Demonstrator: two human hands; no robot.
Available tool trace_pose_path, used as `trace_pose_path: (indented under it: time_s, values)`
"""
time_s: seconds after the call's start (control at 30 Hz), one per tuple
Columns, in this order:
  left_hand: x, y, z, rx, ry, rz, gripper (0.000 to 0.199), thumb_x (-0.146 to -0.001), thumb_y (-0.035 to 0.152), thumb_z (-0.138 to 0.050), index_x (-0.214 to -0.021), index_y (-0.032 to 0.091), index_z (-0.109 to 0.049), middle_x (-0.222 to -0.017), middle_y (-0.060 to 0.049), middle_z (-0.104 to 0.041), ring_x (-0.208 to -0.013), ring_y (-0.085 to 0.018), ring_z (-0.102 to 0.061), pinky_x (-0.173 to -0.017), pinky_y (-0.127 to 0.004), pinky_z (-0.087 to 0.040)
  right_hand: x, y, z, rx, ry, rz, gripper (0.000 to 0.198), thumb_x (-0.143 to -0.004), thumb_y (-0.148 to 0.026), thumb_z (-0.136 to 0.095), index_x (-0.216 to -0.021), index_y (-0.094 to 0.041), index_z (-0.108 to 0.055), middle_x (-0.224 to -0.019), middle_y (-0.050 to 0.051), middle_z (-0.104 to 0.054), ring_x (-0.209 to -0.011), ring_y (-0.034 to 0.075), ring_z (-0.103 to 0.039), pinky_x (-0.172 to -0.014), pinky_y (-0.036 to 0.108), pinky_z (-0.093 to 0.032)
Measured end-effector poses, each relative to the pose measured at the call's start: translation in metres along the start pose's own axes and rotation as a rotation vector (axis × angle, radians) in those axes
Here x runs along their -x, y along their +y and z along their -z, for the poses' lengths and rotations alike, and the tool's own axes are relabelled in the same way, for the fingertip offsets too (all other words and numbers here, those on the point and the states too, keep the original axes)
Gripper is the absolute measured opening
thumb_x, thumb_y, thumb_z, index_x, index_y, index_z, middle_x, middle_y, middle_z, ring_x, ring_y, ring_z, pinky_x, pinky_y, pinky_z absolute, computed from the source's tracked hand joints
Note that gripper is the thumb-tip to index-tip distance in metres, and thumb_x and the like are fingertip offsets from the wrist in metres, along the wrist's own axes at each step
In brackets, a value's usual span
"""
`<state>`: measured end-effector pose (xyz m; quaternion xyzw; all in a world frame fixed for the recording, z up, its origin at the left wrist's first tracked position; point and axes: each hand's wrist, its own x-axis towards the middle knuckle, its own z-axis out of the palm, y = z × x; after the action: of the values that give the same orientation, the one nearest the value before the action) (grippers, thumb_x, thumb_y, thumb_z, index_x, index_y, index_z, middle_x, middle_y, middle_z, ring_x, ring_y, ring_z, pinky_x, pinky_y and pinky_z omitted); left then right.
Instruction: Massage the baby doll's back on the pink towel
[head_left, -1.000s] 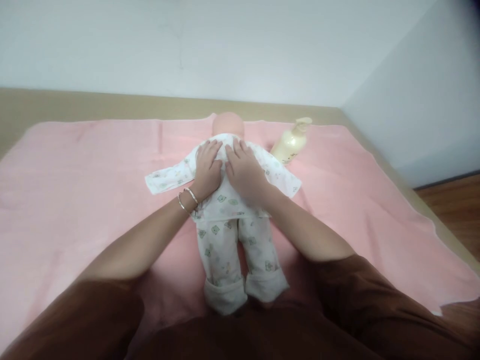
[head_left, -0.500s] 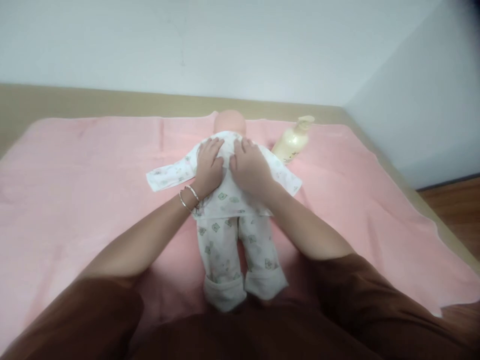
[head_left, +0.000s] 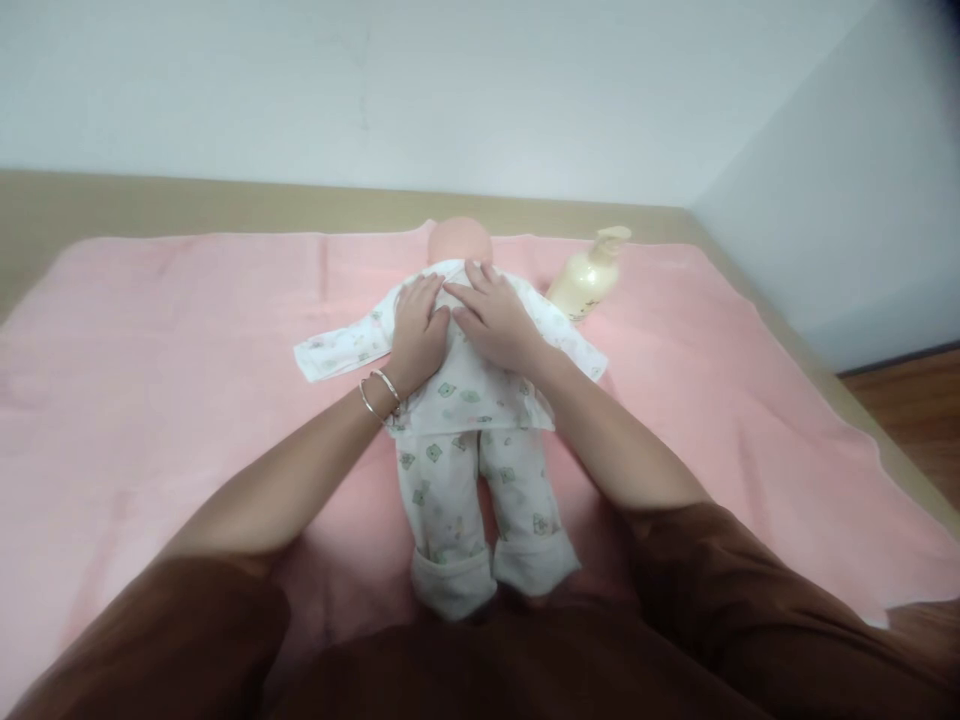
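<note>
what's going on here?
A person rests the left hand and right hand, fingers spread, on the upper part of the patterned white top worn by a doll. The doll lies stretched out on a pink cloth, its face not visible. A pale pump bottle is near the sleeve at picture right, untouched.

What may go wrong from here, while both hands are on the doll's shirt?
The bottle is close to a sleeve of the doll, so a wide move of the right hand might knock it. The bracelet by the left hand is near the edge of the shirt and might catch it.
</note>
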<state>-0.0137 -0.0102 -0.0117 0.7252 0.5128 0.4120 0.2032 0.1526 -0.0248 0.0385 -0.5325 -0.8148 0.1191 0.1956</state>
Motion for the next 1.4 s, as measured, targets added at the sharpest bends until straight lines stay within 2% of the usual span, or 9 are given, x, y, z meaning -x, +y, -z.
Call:
trace_pose_path:
  time_s: [0.3, 0.4, 0.57, 0.7, 0.83, 0.93, 1.1, 1.27, 1.4]
  values:
    - [0.011, 0.030, 0.004, -0.123, -0.031, 0.054, 0.066, -0.096, 0.031, -0.036, -0.156, 0.004, -0.039, -0.166, -0.020, -0.040, -0.160, -0.032, -0.033, -0.137, -0.055, -0.022, -0.001, 0.002, 0.006, -0.008, -0.002, -0.185, 0.064, -0.104, -0.040, -0.038, -0.162, -0.013, -0.037, -0.174, 0.018, -0.022, -0.164, 0.039, -0.017, -0.132, 0.062, -0.020]
    - [0.008, 0.035, 0.006, -0.152, -0.073, 0.091, 0.069, -0.096, 0.032, -0.036, -0.156, -0.002, -0.036, -0.168, -0.024, -0.036, -0.161, -0.034, -0.030, -0.138, -0.055, -0.021, 0.006, -0.012, 0.006, 0.078, 0.000, -0.251, 0.067, -0.105, -0.038, -0.035, -0.163, -0.004, -0.032, -0.169, 0.026, -0.030, -0.161, 0.042, -0.027, -0.131, 0.061, -0.026]
    - [-0.011, 0.029, 0.014, -0.203, -0.093, 0.077, 0.054, -0.096, 0.031, -0.035, -0.139, 0.007, -0.058, -0.150, -0.019, -0.059, -0.145, -0.030, -0.051, -0.132, -0.050, -0.036, 0.029, -0.042, 0.001, 0.334, 0.041, -0.141, 0.062, -0.106, -0.027, -0.027, -0.156, 0.009, -0.038, -0.156, 0.034, -0.047, -0.151, 0.041, -0.045, -0.128, 0.054, -0.034]
    - [-0.016, 0.026, 0.013, -0.237, -0.087, 0.063, 0.049, -0.098, 0.028, -0.032, -0.130, 0.008, -0.063, -0.141, -0.020, -0.065, -0.137, -0.031, -0.058, -0.126, -0.052, -0.042, 0.024, -0.033, 0.001, 0.269, 0.060, -0.087, 0.054, -0.105, -0.022, -0.027, -0.146, 0.003, -0.051, -0.149, 0.029, -0.056, -0.146, 0.037, -0.051, -0.124, 0.052, -0.040]
    - [0.002, 0.036, 0.003, -0.257, -0.087, 0.047, 0.058, -0.100, 0.028, -0.032, -0.149, 0.002, -0.049, -0.162, -0.023, -0.045, -0.157, -0.036, -0.037, -0.135, -0.057, -0.027, 0.000, -0.001, 0.007, 0.052, 0.037, -0.155, 0.050, -0.104, -0.029, -0.031, -0.139, -0.002, -0.055, -0.153, 0.023, -0.055, -0.146, 0.033, -0.049, -0.125, 0.051, -0.039]
    - [0.018, 0.045, -0.002, -0.251, -0.095, -0.034, 0.060, -0.101, 0.028, -0.032, -0.152, 0.001, -0.044, -0.166, -0.023, -0.040, -0.161, -0.036, -0.029, -0.135, -0.060, -0.024, -0.008, 0.010, 0.010, 0.035, 0.031, -0.179, 0.049, -0.105, -0.030, -0.032, -0.139, -0.002, -0.054, -0.154, 0.023, -0.053, -0.145, 0.033, -0.049, -0.125, 0.051, -0.039]
    - [0.007, 0.043, 0.003, -0.213, -0.159, 0.032, 0.060, -0.099, 0.028, -0.032, -0.153, 0.004, -0.045, -0.167, -0.020, -0.038, -0.161, -0.034, -0.030, -0.136, -0.057, -0.023, 0.008, -0.015, 0.010, 0.261, 0.041, -0.175, 0.048, -0.106, -0.026, -0.029, -0.131, 0.003, -0.059, -0.140, 0.026, -0.062, -0.138, 0.035, -0.054, -0.121, 0.048, -0.040]
    - [-0.014, 0.030, 0.009, -0.258, -0.150, 0.070, 0.056, -0.097, 0.029, -0.033, -0.143, 0.005, -0.055, -0.156, -0.019, -0.053, -0.151, -0.031, -0.046, -0.134, -0.051, -0.030, 0.030, -0.043, 0.009, 0.510, 0.025, -0.081, 0.052, -0.106, -0.021, -0.023, -0.118, 0.005, -0.066, -0.118, 0.029, -0.070, -0.120, 0.038, -0.063, -0.109, 0.049, -0.048]
    - [-0.013, 0.027, 0.005, -0.241, -0.087, 0.051, 0.056, -0.097, 0.032, -0.032, -0.141, 0.007, -0.056, -0.151, -0.018, -0.058, -0.144, -0.030, -0.050, -0.132, -0.051, -0.033, 0.024, -0.035, 0.012, 0.386, 0.019, -0.097, 0.047, -0.105, -0.022, -0.026, -0.110, -0.003, -0.069, -0.117, 0.024, -0.071, -0.119, 0.035, -0.064, -0.108, 0.047, -0.050]
